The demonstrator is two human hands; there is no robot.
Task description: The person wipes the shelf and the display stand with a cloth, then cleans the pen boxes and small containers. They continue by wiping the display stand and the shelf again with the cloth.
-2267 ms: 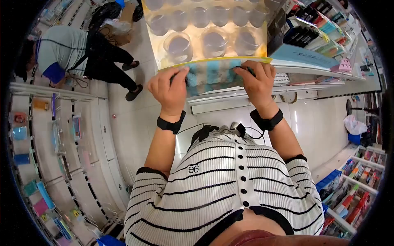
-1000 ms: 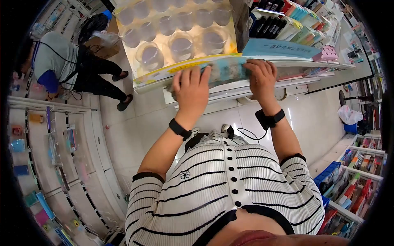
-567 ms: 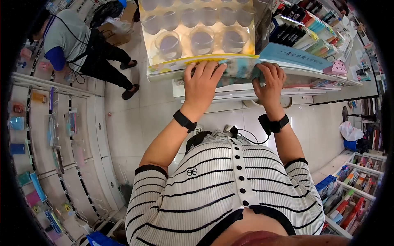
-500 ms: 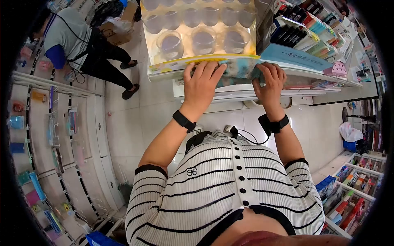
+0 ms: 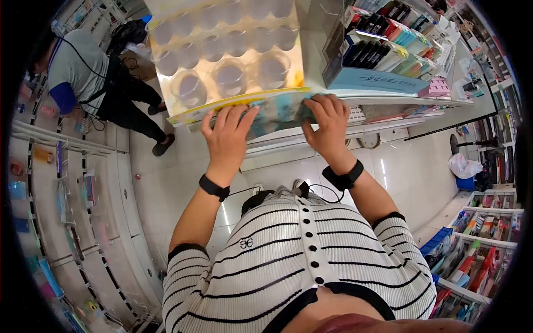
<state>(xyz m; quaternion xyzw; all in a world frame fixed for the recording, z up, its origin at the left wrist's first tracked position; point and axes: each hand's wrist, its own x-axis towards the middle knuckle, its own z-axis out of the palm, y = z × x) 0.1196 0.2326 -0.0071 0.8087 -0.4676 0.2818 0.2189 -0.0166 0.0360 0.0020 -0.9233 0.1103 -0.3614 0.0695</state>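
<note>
A pale yellow display stand [image 5: 171, 120] with rows of clear round cups sits on the counter, turned slightly at an angle. Along its front edge lies a grey and turquoise patterned cloth [image 5: 272, 115]. My left hand [image 5: 227, 139] has its fingers hooked over the front edge and the left end of the cloth. At the cloth's right end, my right hand [image 5: 328, 126] curls around it by the stand's front corner. Both thumbs and the undersides of the fingers are partly hidden.
A blue display box [image 5: 377, 79] of pens and packets stands right of the stand. Another person [image 5: 83, 72] works at the shelving on the left. Racks of packaged goods [image 5: 477, 250] fill the lower right, and a white bag [image 5: 464, 166] rests on a blue bin.
The stand has shifted left and turned a little, widening the gap to the blue display box. Both hands moved left with it, still on the cloth.
</note>
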